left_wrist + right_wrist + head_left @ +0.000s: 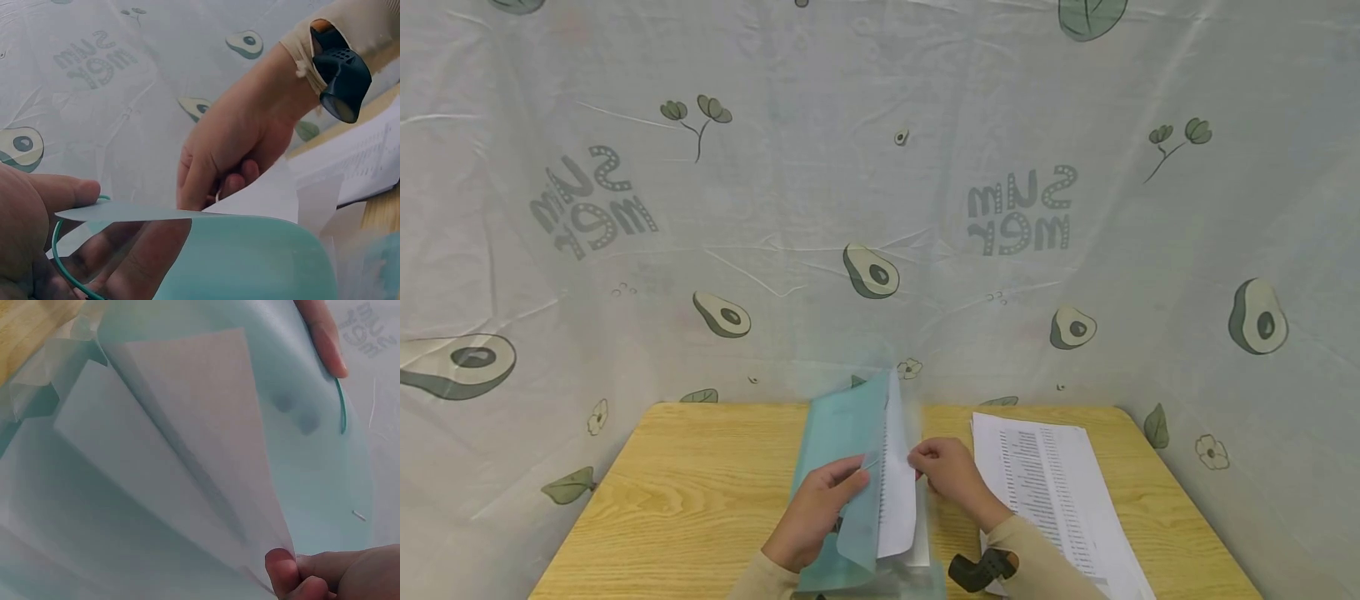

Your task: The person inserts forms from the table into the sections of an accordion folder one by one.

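A white printed paper sheet [897, 500], long axis pointing forward, lies between the left hand [818, 510], grasping a translucent teal plastic folder [842, 421], and the right hand [951, 475], pinching the sheet's edge.

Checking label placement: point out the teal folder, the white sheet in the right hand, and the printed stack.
Teal folder [841, 427]: head view, on its cover.
White sheet [898, 483]: head view, middle of its face.
Printed stack [1054, 487]: head view, on its top page.
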### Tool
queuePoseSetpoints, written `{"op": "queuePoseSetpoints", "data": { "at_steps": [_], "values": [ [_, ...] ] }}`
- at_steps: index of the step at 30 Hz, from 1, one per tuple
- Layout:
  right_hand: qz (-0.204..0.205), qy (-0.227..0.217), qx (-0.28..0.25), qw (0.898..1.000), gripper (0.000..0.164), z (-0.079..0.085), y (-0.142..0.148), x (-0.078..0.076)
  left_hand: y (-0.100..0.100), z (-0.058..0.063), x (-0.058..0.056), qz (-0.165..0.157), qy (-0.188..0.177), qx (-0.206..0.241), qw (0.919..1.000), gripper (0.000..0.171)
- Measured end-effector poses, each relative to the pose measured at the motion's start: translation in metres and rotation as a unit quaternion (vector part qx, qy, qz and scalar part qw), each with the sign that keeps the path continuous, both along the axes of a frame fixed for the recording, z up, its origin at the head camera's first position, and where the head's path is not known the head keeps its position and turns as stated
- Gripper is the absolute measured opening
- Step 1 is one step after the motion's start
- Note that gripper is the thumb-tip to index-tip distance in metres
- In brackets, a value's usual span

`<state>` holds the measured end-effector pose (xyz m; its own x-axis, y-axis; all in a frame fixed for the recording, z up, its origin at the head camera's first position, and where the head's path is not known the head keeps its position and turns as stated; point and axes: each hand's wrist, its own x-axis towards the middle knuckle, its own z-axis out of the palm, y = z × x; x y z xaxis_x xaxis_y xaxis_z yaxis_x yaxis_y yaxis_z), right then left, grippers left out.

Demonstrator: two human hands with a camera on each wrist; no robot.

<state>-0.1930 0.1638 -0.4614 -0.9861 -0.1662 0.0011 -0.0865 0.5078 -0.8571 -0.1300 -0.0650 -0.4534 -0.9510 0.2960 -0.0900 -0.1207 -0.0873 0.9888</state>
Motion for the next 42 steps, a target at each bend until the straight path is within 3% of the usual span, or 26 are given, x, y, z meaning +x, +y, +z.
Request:
{"op": "queuePoseSetpoints", "data": {
  "at_steps": [17,42],
  "values": [
    [-0.017,0.008,0.015,1.0,0.014,-0.006,-0.013,-0.002,0.004,-0.002,-0.002,0.009,-0.004,0.009,0.9999,0.051],
    [-0.044,0.002,0.001,0.999,0.013,-0.005,-0.002,0.001,0.004,0.002,0.0,0.016,-0.003,0.001,0.9999,0.052]
  ]
}}
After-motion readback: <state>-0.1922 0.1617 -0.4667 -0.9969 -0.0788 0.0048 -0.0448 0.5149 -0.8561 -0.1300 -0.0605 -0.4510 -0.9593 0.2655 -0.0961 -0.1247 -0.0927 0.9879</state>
